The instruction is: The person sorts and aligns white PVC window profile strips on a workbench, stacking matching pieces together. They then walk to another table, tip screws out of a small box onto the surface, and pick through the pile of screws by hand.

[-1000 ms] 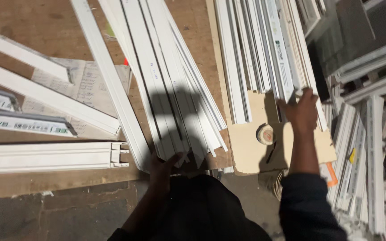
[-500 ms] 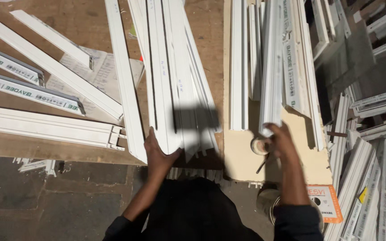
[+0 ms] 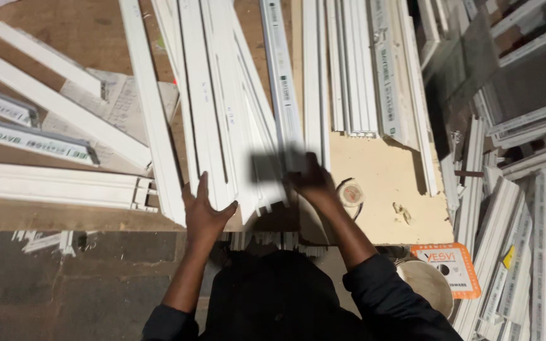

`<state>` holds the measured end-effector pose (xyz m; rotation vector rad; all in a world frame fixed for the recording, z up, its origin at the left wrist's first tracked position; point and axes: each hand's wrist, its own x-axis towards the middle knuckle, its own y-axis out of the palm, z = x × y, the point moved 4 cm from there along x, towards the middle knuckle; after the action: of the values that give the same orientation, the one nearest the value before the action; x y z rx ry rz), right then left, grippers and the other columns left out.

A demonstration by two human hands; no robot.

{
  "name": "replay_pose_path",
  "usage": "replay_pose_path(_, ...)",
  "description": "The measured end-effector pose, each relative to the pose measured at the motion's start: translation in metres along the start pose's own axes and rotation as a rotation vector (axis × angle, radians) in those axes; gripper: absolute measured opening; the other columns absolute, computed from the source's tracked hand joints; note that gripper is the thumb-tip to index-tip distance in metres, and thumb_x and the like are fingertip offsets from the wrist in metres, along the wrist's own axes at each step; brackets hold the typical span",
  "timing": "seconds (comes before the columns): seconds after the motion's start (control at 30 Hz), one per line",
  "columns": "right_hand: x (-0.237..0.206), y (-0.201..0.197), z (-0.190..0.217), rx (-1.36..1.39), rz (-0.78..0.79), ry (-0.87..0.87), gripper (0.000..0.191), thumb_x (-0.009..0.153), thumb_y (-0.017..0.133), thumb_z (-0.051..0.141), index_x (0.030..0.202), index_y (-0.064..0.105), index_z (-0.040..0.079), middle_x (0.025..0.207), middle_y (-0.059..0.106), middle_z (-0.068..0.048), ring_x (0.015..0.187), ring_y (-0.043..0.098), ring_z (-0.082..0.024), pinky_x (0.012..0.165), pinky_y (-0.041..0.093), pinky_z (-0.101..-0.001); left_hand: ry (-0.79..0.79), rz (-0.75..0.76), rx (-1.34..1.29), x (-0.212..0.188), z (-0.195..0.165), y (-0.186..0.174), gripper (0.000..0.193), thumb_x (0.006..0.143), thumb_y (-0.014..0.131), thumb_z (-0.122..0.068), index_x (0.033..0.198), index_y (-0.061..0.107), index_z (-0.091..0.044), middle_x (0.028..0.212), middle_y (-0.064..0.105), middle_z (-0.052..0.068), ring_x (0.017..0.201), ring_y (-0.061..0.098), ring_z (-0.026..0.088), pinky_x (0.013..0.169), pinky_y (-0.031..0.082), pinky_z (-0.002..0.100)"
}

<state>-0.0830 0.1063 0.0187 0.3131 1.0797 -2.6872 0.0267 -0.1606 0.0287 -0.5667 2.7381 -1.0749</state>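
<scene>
My left hand [image 3: 203,213] lies flat with its fingers spread on the near ends of a bundle of long white plastic profiles [image 3: 213,107] on a wooden bench [image 3: 83,38]. My right hand [image 3: 311,180] is blurred. It is closed around the near end of one long white profile strip [image 3: 280,82] that carries a dark label. That strip runs away from me between the bundle and a second stack of white profiles [image 3: 355,69]. A small roll of tape [image 3: 352,192] lies just to the right of my right hand on a pale plywood board [image 3: 393,170].
More white profiles [image 3: 52,186] lie crosswise at the left over a sheet of paper [image 3: 124,104]. Frames and offcuts [image 3: 526,208] are piled at the right. An orange printed card [image 3: 447,265] and a round pale lid [image 3: 426,283] sit below the board. The dark floor [image 3: 64,284] shows at lower left.
My right hand has moved left from beside the tape roll and closed on a single labelled strip, now between the two stacks. My left hand stays on the bundle's end.
</scene>
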Motion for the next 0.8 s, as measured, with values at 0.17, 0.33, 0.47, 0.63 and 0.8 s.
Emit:
replay_pose_path(0.17,-0.022,0.013,0.045,0.237,-0.177,-0.571,0.068,0.093,0.081,0.026,0.147,0.043,0.009,0.140,0.054,-0.019,0.122,0.064,-0.033,0.092,0.062,-0.0376,-0.149,0.054,-0.084,-0.006,0.004,-0.005,0.102,0.062,0.091,-0.025,0.153,0.044,-0.019,0.159,0.032,0.023,0.106,0.067,0.034,0.093,0.058,0.040)
replay_pose_path(0.33,0.020,0.090,0.082,0.727,0.263,-0.172,0.088,0.084,0.078,0.040,0.153,0.035,0.004,0.134,0.056,-0.024,0.111,0.066,-0.033,0.084,0.060,-0.0400,0.210,-0.153,-0.115,-0.015,-0.012,-0.019,0.093,0.070,0.095,-0.020,0.152,0.051,-0.009,0.152,0.041,0.027,0.133,0.055,0.038,0.101,0.054,0.042)
replay_pose_path(0.47,0.035,0.123,0.094,0.702,0.223,-0.031,0.109,0.076,0.085,0.045,0.159,0.026,0.006,0.149,0.039,-0.025,0.132,0.046,-0.037,0.097,0.052,-0.0482,0.114,-0.091,-0.334,-0.016,-0.018,-0.028,0.104,0.070,0.089,-0.021,0.159,0.036,-0.010,0.150,0.041,0.024,0.129,0.054,0.036,0.102,0.050,0.044)
replay_pose_path(0.63,0.035,0.128,0.094,0.700,0.224,0.090,0.124,0.068,0.089,0.042,0.160,0.015,0.004,0.155,0.036,-0.026,0.142,0.041,-0.040,0.109,0.044,-0.0504,-0.526,0.222,-1.000,-0.005,-0.012,-0.023,0.104,0.081,0.077,-0.024,0.163,0.015,-0.030,0.153,0.033,0.008,0.128,0.049,0.023,0.101,0.043,0.042)
replay_pose_path(0.8,0.021,0.098,0.087,0.913,0.241,-0.016,0.127,0.067,0.090,0.036,0.159,0.010,-0.001,0.154,0.037,-0.025,0.143,0.040,-0.038,0.113,0.044,-0.0517,-0.349,0.304,-1.008,0.020,-0.021,-0.007,0.083,0.082,0.079,-0.018,0.156,0.043,-0.003,0.135,0.064,0.022,0.118,0.064,0.030,0.095,0.055,0.043)
